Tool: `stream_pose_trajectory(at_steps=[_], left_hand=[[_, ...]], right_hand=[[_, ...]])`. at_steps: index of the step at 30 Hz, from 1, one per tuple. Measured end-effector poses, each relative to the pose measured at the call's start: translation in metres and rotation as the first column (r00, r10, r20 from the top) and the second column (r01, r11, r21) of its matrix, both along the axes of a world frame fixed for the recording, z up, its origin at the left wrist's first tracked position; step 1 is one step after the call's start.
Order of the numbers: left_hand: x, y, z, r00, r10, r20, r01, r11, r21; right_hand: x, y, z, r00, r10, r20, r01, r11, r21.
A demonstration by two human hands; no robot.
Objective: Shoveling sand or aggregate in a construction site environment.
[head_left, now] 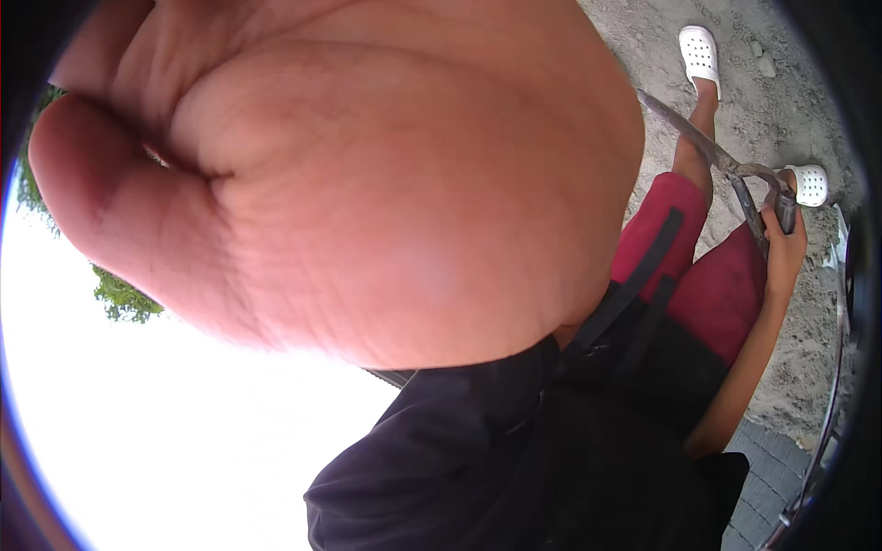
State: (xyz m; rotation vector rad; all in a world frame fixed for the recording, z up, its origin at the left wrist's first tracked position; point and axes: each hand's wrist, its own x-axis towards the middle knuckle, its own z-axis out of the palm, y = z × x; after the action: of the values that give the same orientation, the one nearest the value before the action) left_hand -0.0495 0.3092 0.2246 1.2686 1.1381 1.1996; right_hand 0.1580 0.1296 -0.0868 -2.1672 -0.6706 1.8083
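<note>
The right hand [784, 252] curls its grip round one forked rod [689, 127]; I cannot tell the left hand's [404, 184] grip. Two perforated white clogs [700, 55] show.

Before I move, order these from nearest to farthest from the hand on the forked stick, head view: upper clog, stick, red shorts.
1. Stick: in the hand's grip.
2. Red shorts: just left of it in the picture.
3. Upper clog: farthest, near the picture's top edge.
</note>
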Motion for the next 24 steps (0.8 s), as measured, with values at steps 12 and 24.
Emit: stream_pose_trajectory(at_steps=[12, 24], left_hand=[[0.07, 0.028, -0.017, 0.966, -0.249, 0.069, 0.251, 0.967, -0.031], [0.078, 0.041, 0.032, 0.946, -0.218, 0.239, 0.173, 0.965, 0.195]], right_hand=[[0.01, -0.009, 0.002, 0.998, 0.07, -0.006, -0.069, 0.994, 0.079], [0.014, -0.014, -0.024, 1.0, 0.025, 0.009, -0.026, 0.971, 0.239]])
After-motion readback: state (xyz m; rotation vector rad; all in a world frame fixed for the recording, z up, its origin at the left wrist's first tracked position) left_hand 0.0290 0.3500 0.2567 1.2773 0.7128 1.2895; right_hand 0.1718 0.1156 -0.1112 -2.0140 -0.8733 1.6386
